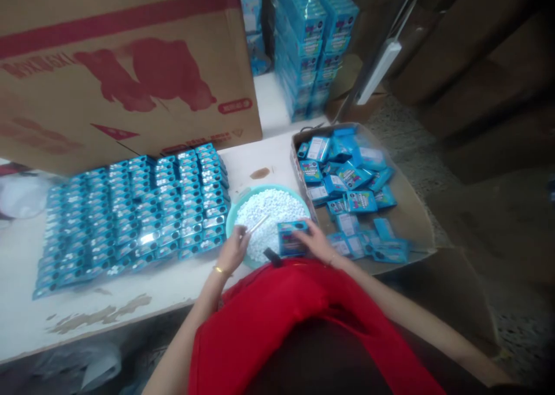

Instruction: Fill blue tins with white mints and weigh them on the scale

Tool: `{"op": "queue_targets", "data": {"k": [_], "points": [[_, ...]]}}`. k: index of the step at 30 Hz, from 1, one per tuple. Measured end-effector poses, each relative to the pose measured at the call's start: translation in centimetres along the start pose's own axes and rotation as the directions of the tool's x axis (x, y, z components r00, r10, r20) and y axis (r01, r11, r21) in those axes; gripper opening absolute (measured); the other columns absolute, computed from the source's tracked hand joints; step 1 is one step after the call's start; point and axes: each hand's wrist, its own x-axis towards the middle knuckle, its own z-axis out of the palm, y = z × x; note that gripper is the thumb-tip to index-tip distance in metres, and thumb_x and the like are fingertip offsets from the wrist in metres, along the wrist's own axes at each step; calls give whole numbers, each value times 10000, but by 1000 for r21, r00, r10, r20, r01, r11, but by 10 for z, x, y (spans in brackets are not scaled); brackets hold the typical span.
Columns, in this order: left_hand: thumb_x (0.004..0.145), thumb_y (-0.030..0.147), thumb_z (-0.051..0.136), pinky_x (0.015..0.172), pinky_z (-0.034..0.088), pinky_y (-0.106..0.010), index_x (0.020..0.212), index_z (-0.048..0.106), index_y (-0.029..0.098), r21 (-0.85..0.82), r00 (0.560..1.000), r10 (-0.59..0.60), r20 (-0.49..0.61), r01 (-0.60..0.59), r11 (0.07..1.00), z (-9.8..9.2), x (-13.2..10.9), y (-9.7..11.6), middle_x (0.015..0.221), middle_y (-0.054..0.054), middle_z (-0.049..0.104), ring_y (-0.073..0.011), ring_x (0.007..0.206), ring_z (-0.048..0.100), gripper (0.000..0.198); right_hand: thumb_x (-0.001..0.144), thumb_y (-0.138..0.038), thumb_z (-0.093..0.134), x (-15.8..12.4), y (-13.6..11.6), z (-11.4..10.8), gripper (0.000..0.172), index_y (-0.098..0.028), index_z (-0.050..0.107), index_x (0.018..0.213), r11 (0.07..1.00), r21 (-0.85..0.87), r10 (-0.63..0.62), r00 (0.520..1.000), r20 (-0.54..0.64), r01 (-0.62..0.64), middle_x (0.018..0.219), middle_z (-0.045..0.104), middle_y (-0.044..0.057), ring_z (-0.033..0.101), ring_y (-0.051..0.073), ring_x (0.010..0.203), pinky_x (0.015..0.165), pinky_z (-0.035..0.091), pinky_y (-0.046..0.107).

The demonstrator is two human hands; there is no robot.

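A turquoise basin (pixel 231 213) on the white table holds small white pellets (pixel 273 207). My left hand (pixel 236 249) is closed at the basin's left side, gripping a thin pale stick-like tool (pixel 259 224) that points over the pellets; its far end is too blurred to name. My right hand (pixel 315 242) has its fingers closed on a small blue printed box (pixel 287 240), held above the basin's near right part. A short dark object (pixel 273 257) shows at the near rim, and I cannot make out what it is.
Rows of blue boxes (pixel 143 210) stand packed on the left. At right, an open cardboard tray (pixel 416 221) holds loose blue boxes (pixel 355 175). A big carton (pixel 130 65) rises behind the rows, and wrapped box stacks (pixel 303 54) stand at the back.
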Motion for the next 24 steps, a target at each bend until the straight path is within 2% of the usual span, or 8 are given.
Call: {"op": "queue_targets", "data": {"k": [3, 6, 9, 11, 14, 17, 20, 24], "points": [[816, 237, 561, 775, 437, -344, 911, 550, 179, 229, 998, -53, 37, 43, 972, -18, -6, -21, 904, -82, 614, -232, 844, 596, 112, 758, -535, 664, 2, -9, -11, 415, -250, 550, 1037, 949, 303, 130, 986, -107, -92, 978, 676, 6, 645, 200, 896, 830, 526, 376], [813, 151, 540, 793, 432, -349, 883, 560, 163, 369, 994, -80, 81, 44, 928, -1, -1, -29, 962, -116, 611, -256, 903, 603, 74, 734, -487, 711, 4, -17, -21, 418, -242, 566, 1041, 860, 478, 218, 976, -30, -177, 986, 701, 12, 667, 211, 915, 861, 530, 416], [881, 189, 472, 781, 437, -340, 913, 559, 147, 426, 991, -68, 111, 15, 905, 37, 21, -27, 1006, -140, 592, -251, 919, 605, 102, 668, -322, 793, 5, -21, -25, 461, -215, 586, 1065, 841, 482, 237, 969, 76, -243, 1053, 704, 31, 660, 216, 984, 939, 499, 422], [911, 229, 445, 779, 440, -330, 958, 557, 149, 428, 992, -42, 122, -14, 904, 58, 36, -27, 1030, -137, 583, -237, 918, 606, 146, 651, -280, 804, 6, -22, -25, 475, -207, 590, 1070, 878, 419, 222, 972, 75, -233, 1066, 703, 32, 655, 211, 996, 958, 489, 417], [923, 270, 442, 798, 442, -320, 1000, 554, 170, 382, 991, 22, 133, -72, 921, 67, 47, -33, 1034, -106, 588, -216, 929, 599, 169, 656, -319, 800, 7, -24, -25, 465, -212, 591, 1057, 945, 271, 186, 982, 3, -180, 1039, 706, 24, 652, 213, 977, 934, 505, 419], [929, 326, 444, 801, 451, -306, 1036, 541, 184, 297, 986, 99, 136, -136, 945, 54, 44, -42, 1003, -72, 603, -194, 907, 589, 203, 667, -370, 786, 12, -21, -25, 442, -211, 600, 1035, 987, 111, 124, 992, -39, -119, 1038, 698, 31, 642, 219, 980, 940, 498, 412], [928, 355, 447, 770, 461, -293, 1048, 531, 177, 216, 975, 179, 133, -205, 955, 31, 40, -44, 941, -53, 603, -174, 835, 579, 230, 689, -404, 760, 18, -11, -23, 454, -214, 588, 1063, 1000, -16, 20, 998, -65, -21, 1062, 680, 44, 626, 234, 1008, 961, 480, 424], [928, 350, 458, 782, 458, -291, 1070, 533, 189, 148, 951, 283, 122, -299, 943, -7, 36, -26, 948, -48, 597, -163, 832, 568, 228, 735, -399, 719, 27, 7, -18, 465, -210, 561, 1129, 953, -267, -176, 979, -105, 142, 1115, 643, 78, 592, 264, 1065, 983, 448, 468]]}}
